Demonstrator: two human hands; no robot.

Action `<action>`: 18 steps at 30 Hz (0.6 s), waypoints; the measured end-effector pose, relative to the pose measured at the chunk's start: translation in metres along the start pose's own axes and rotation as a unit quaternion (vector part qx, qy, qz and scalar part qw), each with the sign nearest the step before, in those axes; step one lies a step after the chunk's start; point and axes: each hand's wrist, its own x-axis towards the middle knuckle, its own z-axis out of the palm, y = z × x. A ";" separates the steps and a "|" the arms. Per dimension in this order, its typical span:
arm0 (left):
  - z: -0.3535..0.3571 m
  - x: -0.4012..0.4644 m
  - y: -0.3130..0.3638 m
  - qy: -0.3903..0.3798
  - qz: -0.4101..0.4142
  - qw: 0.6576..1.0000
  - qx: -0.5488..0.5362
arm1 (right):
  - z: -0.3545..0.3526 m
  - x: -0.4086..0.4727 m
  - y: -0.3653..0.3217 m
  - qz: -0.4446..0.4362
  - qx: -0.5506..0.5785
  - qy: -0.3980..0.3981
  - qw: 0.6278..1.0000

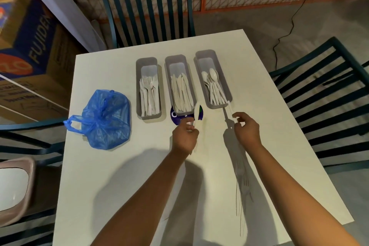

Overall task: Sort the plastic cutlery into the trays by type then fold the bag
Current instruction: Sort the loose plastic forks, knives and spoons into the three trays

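- A dark blue round sticker lies half hidden under the knife tray; its lettering cannot be read.
- The piece in the right hand is mostly covered by the fingers; only a white handle shows, its far end at the near rim of the spoon tray.
- The left hand pinches a white plastic knife by its handle, blade pointing at the knife tray.
- Both forearms reach out over the white table.
- The fork tray holds forks; the blue plastic bag lies crumpled to its left.
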 end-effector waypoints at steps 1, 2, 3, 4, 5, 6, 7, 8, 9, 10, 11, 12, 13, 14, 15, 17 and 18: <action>-0.003 0.006 0.006 0.017 0.003 1.000 -0.017 | 0.002 0.004 -0.005 -0.008 -0.003 0.000 1.000; -0.006 0.012 0.010 0.031 0.003 0.999 -0.026 | 0.003 0.008 -0.010 -0.015 -0.005 -0.002 1.000; -0.010 0.019 0.015 0.041 -0.001 0.999 -0.030 | 0.006 0.013 -0.015 -0.017 -0.006 -0.004 1.000; -0.013 0.026 0.019 0.045 -0.009 0.998 -0.031 | 0.008 0.019 -0.021 -0.020 -0.008 -0.008 1.000; -0.017 0.033 0.023 0.046 -0.019 0.998 -0.032 | 0.010 0.026 -0.027 -0.024 -0.011 -0.012 1.000; -0.020 0.040 0.026 0.044 -0.029 0.998 -0.032 | 0.013 0.032 -0.032 -0.028 -0.017 -0.017 0.999; -0.023 0.047 0.030 0.042 -0.039 0.998 -0.030 | 0.016 0.040 -0.038 -0.030 -0.024 -0.023 0.999; -0.025 0.053 0.032 0.040 -0.047 0.998 -0.020 | 0.019 0.048 -0.042 -0.030 -0.032 -0.028 0.999; -0.028 0.059 0.034 0.038 -0.056 0.998 -0.006 | 0.021 0.055 -0.046 -0.026 -0.037 -0.032 0.998; -0.030 0.065 0.035 0.039 -0.064 0.997 0.007 | 0.025 0.063 -0.050 -0.017 -0.037 -0.034 0.999; -0.031 0.070 0.036 0.043 -0.070 0.997 0.014 | 0.028 0.070 -0.054 -0.004 -0.034 -0.038 0.999; -0.032 0.073 0.035 0.049 -0.071 0.996 0.019 | 0.030 0.074 -0.057 0.006 -0.033 -0.040 0.999; -0.033 0.079 0.035 0.055 -0.070 0.996 0.026 | 0.032 0.080 -0.062 0.014 -0.031 -0.042 0.999; -0.032 0.083 0.036 0.057 -0.069 0.995 0.036 | 0.034 0.085 -0.065 0.018 -0.033 -0.043 0.998; -0.033 0.086 0.038 0.055 -0.067 0.995 0.045 | 0.035 0.088 -0.068 0.016 -0.038 -0.043 0.998; -0.033 0.092 0.041 0.046 -0.061 0.995 0.059 | 0.037 0.096 -0.074 -0.001 -0.051 -0.043 0.998; -0.032 0.096 0.043 0.043 -0.060 0.995 0.064 | 0.038 0.099 -0.077 -0.013 -0.058 -0.046 0.997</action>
